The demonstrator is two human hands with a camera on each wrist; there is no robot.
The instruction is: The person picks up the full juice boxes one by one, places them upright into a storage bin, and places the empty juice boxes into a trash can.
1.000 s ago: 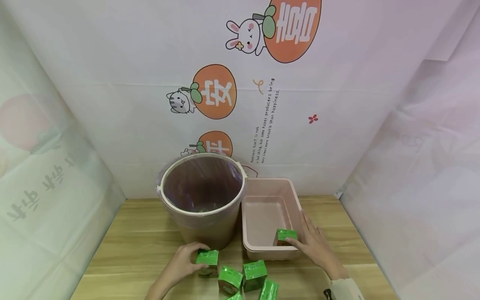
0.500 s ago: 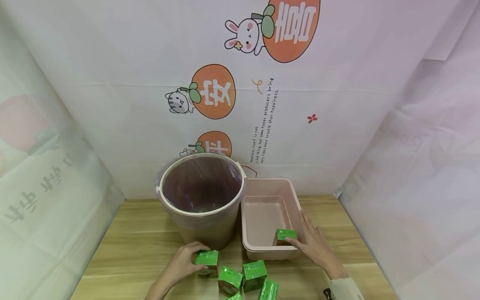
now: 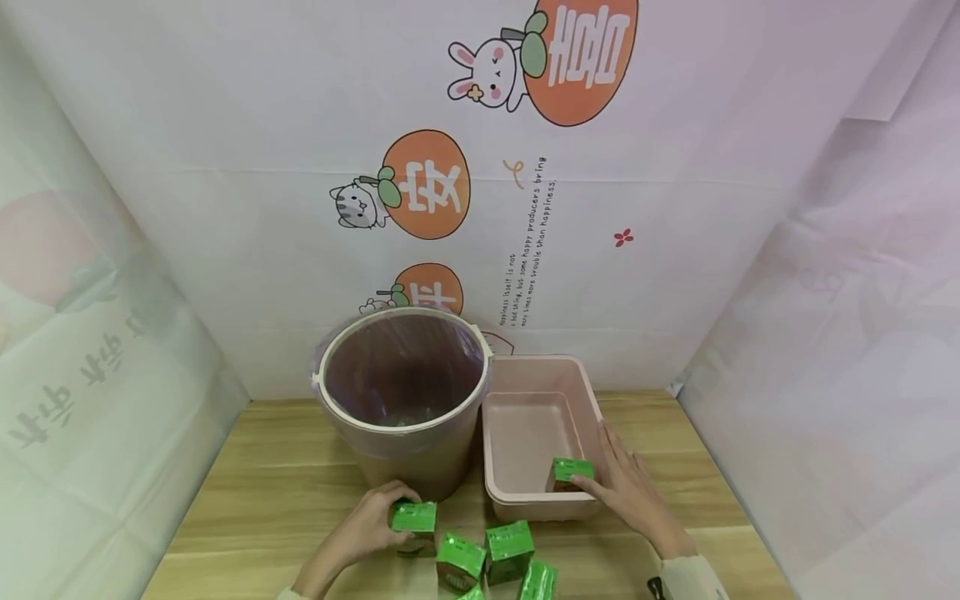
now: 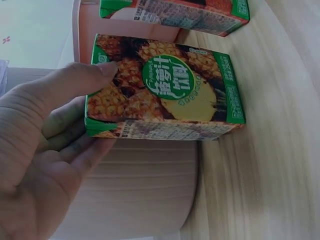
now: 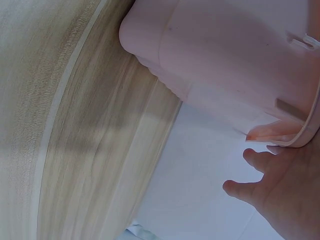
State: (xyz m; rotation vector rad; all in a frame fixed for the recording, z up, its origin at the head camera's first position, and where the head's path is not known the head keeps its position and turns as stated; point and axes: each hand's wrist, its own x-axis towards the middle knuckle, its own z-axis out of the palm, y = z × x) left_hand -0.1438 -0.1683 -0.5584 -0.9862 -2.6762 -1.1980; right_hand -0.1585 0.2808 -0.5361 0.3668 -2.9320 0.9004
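Note:
In the head view my left hand (image 3: 375,521) holds a green-topped juice box (image 3: 415,517) upright on the table by the bin's foot. The left wrist view shows its pineapple-printed face; the thumb lies on that face, the other fingers behind it. My right hand (image 3: 633,496) grips the pink plastic basket (image 3: 494,442) at its front right corner, thumb over the rim and fingers along the outside wall. Two of those fingers (image 5: 242,191) show stretched out in the right wrist view. Inside the basket, near the thumb, sits another juice box (image 3: 572,471).
A round trash bin (image 3: 405,454) with a clear plastic liner stands left of the basket. Several more juice boxes (image 3: 510,548) are grouped at the table's front, some cut off by the frame. A printed cloth (image 3: 300,275) hangs behind the wooden table (image 3: 277,467).
Both hands keep their places on the juice box and the basket. The left forearm shifts slightly, and its sleeve edge now shows at the bottom.

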